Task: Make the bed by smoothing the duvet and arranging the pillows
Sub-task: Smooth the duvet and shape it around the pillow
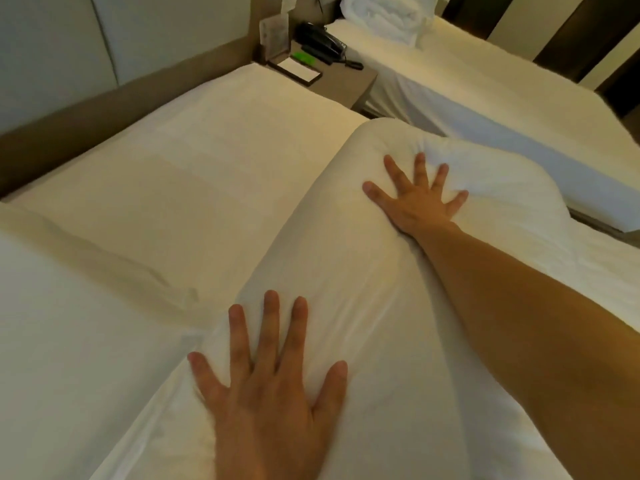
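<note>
A long white pillow [346, 258] lies diagonally across the bed, from the lower left up to the right. My left hand [270, 386] presses flat on its near end with fingers spread. Farther along, my right hand [415, 199] rests flat on the pillow's far end, fingers apart, denting the fabric. Neither hand holds anything. Left of the pillow stretches the bare white sheet [194, 174] up to the headboard. A white duvet [62, 341] with a folded edge fills the lower left.
A padded headboard [69, 57] runs along the top left. A bedside table [346, 81] between the beds carries a black phone [322, 43] and a notepad tray [294, 69]. A second bed [502, 95] with folded white bedding [384, 15] stands at the upper right.
</note>
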`<state>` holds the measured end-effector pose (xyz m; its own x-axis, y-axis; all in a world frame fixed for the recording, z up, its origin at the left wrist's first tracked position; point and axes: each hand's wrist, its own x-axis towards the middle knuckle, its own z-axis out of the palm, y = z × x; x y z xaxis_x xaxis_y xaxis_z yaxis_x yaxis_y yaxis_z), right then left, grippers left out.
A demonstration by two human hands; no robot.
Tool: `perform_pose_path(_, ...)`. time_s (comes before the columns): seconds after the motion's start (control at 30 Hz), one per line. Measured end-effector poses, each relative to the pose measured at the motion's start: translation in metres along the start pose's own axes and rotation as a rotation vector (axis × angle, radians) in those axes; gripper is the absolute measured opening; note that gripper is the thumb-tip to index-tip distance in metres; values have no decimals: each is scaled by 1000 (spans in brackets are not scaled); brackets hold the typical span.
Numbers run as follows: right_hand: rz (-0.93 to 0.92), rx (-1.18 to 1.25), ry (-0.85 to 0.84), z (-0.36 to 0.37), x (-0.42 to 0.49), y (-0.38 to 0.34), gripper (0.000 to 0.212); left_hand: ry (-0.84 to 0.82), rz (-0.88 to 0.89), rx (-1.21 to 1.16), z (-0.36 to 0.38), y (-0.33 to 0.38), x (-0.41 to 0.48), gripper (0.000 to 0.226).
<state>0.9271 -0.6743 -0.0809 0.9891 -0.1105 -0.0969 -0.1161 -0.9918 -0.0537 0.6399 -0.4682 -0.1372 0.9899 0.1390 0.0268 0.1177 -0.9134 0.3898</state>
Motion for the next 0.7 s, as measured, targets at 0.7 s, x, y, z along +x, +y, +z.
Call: perform_pose_path(0.7, -2, 79, -193, 5, -91, -23, 82, -89, -23, -105, 25, -22, 8, 81)
